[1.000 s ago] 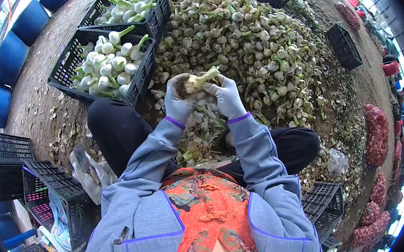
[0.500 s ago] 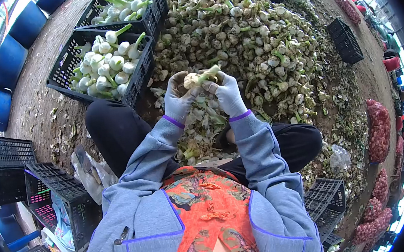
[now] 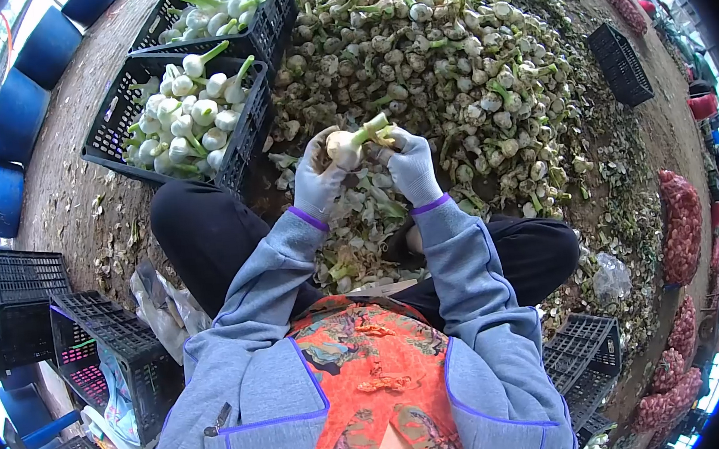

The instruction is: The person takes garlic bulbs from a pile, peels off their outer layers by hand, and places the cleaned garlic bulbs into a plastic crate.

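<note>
My left hand (image 3: 318,176), in a white glove with dirty fingertips, is closed around a garlic bulb (image 3: 340,147). The bulb's short green stem (image 3: 369,128) points up to the right. My right hand (image 3: 410,166), gloved too, has thumb and fingers pinched on a strip of outer skin (image 3: 384,138) beside that stem. Both hands are held over a litter of peeled skins (image 3: 366,206) between my legs. Just beyond lies a big heap of unpeeled, soil-stained garlic (image 3: 449,77). To the left stands a black crate (image 3: 120,118) with clean white bulbs inside.
Behind it is a second black crate (image 3: 279,16) of white bulbs. Blue barrels (image 3: 16,115) line the left side. Black crates stand lower left (image 3: 115,335) and lower right (image 3: 584,359). Red net sacks (image 3: 682,228) lie along the right, with another black crate (image 3: 621,65).
The right hand has pulled a strip of skin slightly away from the stem, towards the right. The stem now points more upward. My left hand keeps its hold on the bulb.
</note>
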A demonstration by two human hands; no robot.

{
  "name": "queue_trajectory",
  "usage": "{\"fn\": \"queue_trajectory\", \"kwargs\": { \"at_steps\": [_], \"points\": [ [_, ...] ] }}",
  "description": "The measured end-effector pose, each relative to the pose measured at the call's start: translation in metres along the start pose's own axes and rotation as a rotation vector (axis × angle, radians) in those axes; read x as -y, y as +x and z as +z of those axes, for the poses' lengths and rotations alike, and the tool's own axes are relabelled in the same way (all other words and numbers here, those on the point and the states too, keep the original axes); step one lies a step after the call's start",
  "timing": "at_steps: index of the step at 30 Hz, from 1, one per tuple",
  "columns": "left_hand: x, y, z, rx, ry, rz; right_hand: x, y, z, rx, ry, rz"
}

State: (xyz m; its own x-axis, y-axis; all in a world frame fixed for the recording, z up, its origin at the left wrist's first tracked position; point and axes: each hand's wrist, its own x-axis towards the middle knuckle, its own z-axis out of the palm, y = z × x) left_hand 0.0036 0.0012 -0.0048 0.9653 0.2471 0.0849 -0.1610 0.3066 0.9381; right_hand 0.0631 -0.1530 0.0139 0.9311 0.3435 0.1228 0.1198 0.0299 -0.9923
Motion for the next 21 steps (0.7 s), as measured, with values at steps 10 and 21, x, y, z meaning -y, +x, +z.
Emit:
{"fn": "queue_trajectory", "kwargs": {
  "at_steps": [10, 21],
  "points": [
    [-0.004, -0.001, 0.001, -0.025, -0.039, -0.109, -0.003, 0.004, -0.004, -0.067, 0.133, 0.213],
    [0.007, -0.004, 0.002, -0.062, 0.150, 0.020, 0.000, -0.004, 0.023, 0.011, 0.051, 0.016]
  ]
}}
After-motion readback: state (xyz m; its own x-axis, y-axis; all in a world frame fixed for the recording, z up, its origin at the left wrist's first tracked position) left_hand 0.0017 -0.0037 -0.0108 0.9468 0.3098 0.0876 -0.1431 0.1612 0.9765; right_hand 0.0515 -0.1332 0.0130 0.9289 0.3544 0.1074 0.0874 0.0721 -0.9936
